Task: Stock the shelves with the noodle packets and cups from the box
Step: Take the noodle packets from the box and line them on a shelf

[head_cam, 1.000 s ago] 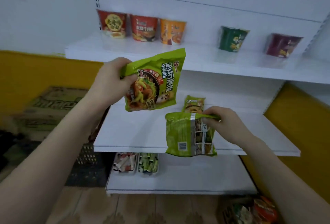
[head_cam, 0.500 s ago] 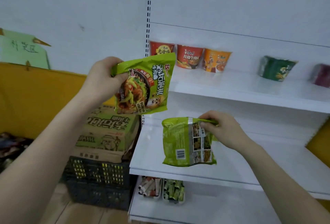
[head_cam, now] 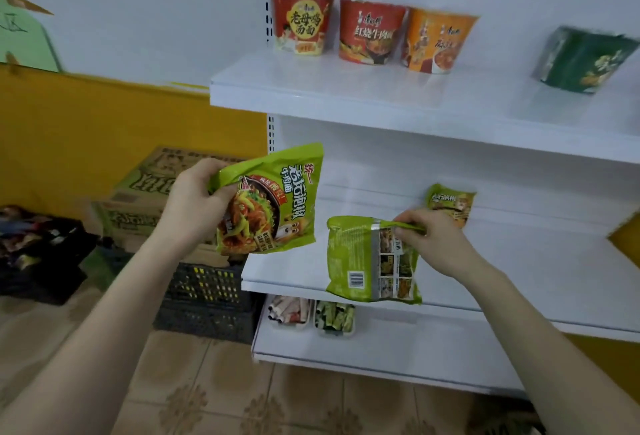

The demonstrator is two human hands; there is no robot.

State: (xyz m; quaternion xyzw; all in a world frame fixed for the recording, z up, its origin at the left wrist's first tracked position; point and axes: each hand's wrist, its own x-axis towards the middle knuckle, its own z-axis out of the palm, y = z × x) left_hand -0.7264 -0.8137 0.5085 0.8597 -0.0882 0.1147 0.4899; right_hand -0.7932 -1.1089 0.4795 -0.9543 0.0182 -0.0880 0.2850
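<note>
Green front-facing packet (head_cam: 270, 202) hangs upright, gripped by the left hand (head_cam: 195, 197) off the left end of the middle shelf (head_cam: 536, 261). The right hand (head_cam: 434, 244) pinches the back-facing packet (head_cam: 363, 261) over that shelf, nearer the shelved packet (head_cam: 450, 202).

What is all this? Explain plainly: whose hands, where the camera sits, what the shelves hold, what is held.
No machine: a person's bare hands, filmed by a head-worn camera looking forward and down. The left hand grips a green packet, front showing. The right hand pinches a second green packet by its top edge, barcode side showing. A third green packet stands at the back of the middle shelf. The top shelf holds a red cup, a second red cup, an orange cup and a green cup.
</note>
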